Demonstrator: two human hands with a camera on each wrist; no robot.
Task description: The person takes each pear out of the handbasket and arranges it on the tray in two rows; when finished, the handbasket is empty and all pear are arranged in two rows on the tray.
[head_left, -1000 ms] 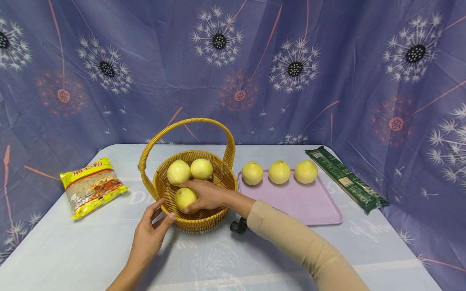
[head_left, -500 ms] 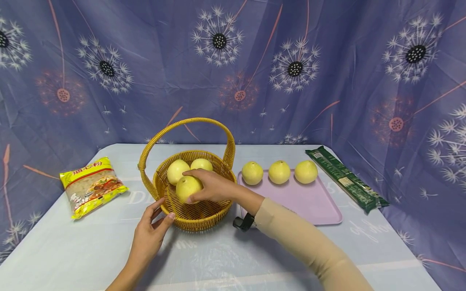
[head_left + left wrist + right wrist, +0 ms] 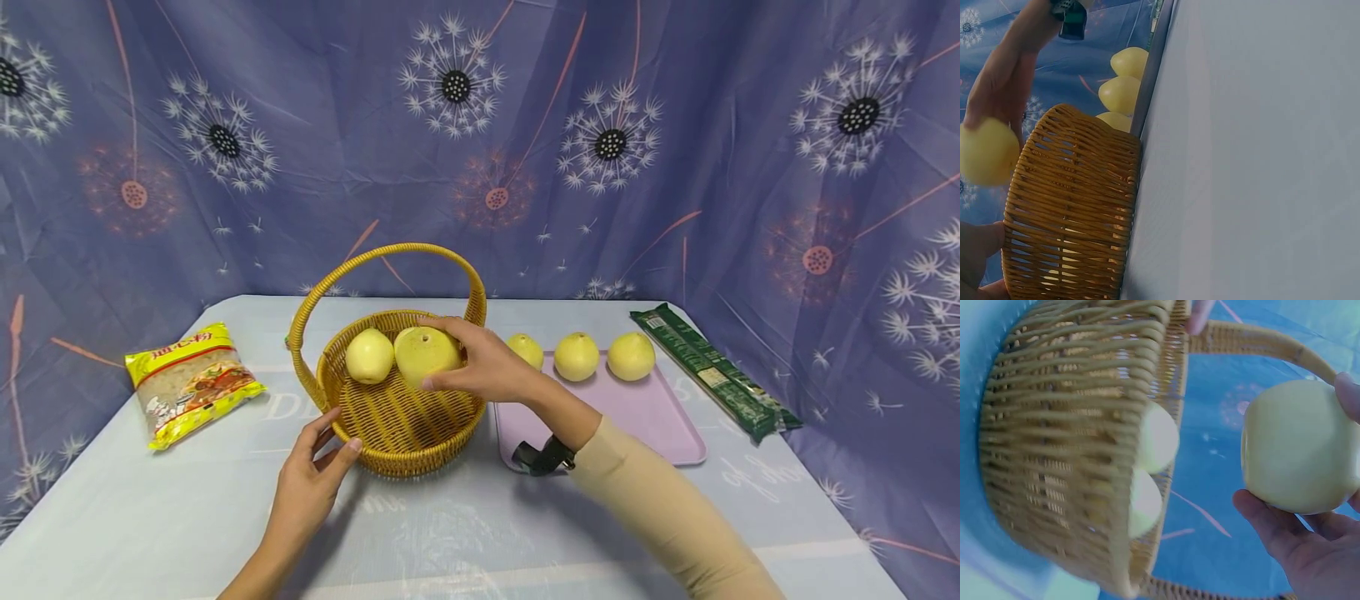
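My right hand (image 3: 487,362) holds a round yellow fruit (image 3: 426,357) between thumb and fingers, raised over the right side of a brown wicker basket (image 3: 405,463). In shape the fruit resembles a small pomelo, with a dimple on top. In the right wrist view the held fruit (image 3: 1300,447) is apart from the basket's rim. Two more fruits lie at the back of the basket; the left one (image 3: 369,357) is in plain view, the other mostly hidden behind the held fruit. My left hand (image 3: 311,475) grips the basket's front-left rim near the handle's base, thumb and fingers spread along it.
A tall arched handle (image 3: 397,248) spans the basket. To the right, a pink tray (image 3: 607,417) carries three similar fruits (image 3: 576,357) along its back edge. A green packet (image 3: 716,371) lies beyond it, a yellow food bag (image 3: 193,385) at far left.
My right hand has lifted the fruit from the basket's front, up and to the right. The basket floor where it lay now shows. My left hand stays put.
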